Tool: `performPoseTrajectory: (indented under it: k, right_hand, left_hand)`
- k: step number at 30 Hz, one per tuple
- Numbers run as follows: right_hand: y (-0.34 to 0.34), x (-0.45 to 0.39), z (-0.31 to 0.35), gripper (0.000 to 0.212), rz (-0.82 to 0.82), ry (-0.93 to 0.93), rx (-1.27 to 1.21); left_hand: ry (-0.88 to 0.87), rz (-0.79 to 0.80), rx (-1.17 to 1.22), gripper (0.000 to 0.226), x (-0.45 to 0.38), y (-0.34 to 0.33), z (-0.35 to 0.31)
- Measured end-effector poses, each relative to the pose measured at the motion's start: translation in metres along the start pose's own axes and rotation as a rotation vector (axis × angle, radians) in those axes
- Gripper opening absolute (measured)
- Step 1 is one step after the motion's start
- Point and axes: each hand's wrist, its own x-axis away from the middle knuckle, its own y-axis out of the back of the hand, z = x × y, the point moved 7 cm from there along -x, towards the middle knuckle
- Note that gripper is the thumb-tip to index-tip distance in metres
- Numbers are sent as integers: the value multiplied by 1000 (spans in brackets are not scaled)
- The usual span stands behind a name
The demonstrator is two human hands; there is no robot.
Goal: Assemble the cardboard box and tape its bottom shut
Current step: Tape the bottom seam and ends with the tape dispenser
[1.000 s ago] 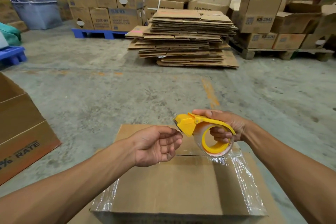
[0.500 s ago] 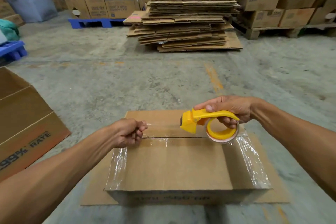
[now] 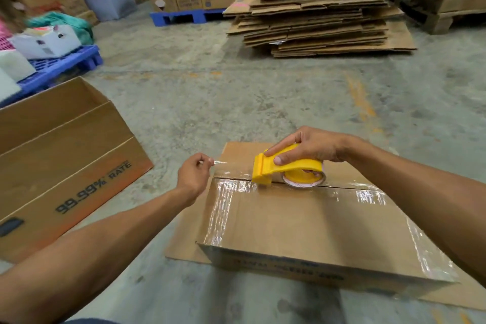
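Head view, read left to right. Far left: blue pallet (image 3: 63,66) bearing white cartons, then an open box (image 3: 65,160) printed "99.99% RATE" lying tilted on the concrete floor (image 3: 236,102), well apart from the work and probably just parked out of the way.

Next, left hand (image 3: 193,175), fingers curled and pinching the free end of the clear tape (image 3: 223,167) just off the left edge of the cardboard box (image 3: 302,221). Held out past the corner, likely so the strip stays taut and the end can fold down over the side instead of wrinkling.

Centre: task box upside down on a flat cardboard sheet (image 3: 181,242), bottom flaps closed and facing up, glossy tape already along the left and right edges. Centre seam between the flaps not yet fully covered.

Right of that, yellow tape dispenser (image 3: 286,166) pressed down on the seam, gripped by the right hand (image 3: 313,148) with fingers wrapped over the handle and thumb along its side. Set low against the board, presumably to lay the strip straight along the seam toward the right.

Behind, right of centre: stack of flattened cartons (image 3: 328,5), more stock for later.
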Motion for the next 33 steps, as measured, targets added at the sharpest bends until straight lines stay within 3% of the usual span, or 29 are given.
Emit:
performPoseTrajectory:
  k: [16,26,33]
  right_hand:
    - [-31,-42,-19,32,89,26,-7]
    - [-31,-45,-23,32,97,20,-19]
    - [-33,-44,-24,31,94,18,-16]
  left_hand:
    - [60,-43,-21,18,-6,-2,54]
    - [219,201,103,20,-2,-32,78]
    - [30,275,-331,25,-8,-24,49]
